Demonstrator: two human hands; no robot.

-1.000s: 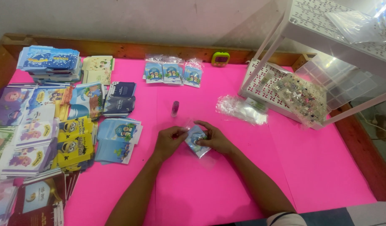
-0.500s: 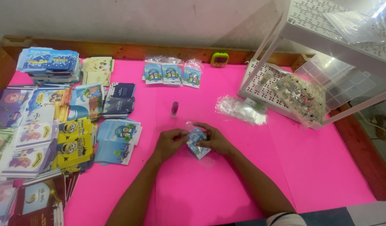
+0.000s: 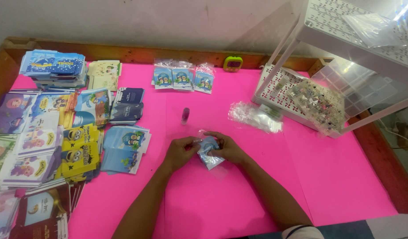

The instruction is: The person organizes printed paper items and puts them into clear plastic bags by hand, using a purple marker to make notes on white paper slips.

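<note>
Hands meet at the middle of the pink counter [image 3: 221, 199]: left hand [image 3: 179, 152] and right hand [image 3: 228, 148] both pinch a small blue card in a clear bag [image 3: 208, 150]. Just beyond stands a small pink bottle [image 3: 185, 115]; card stacks [image 3: 75, 146] lie left.

Bare forearms; striped sleeve [image 3: 301, 232] at right elbow

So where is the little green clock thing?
In the head view, the small green timer sits at the far edge of the pink table, against the wooden rim, between the three bagged cards and the white rack.
</note>
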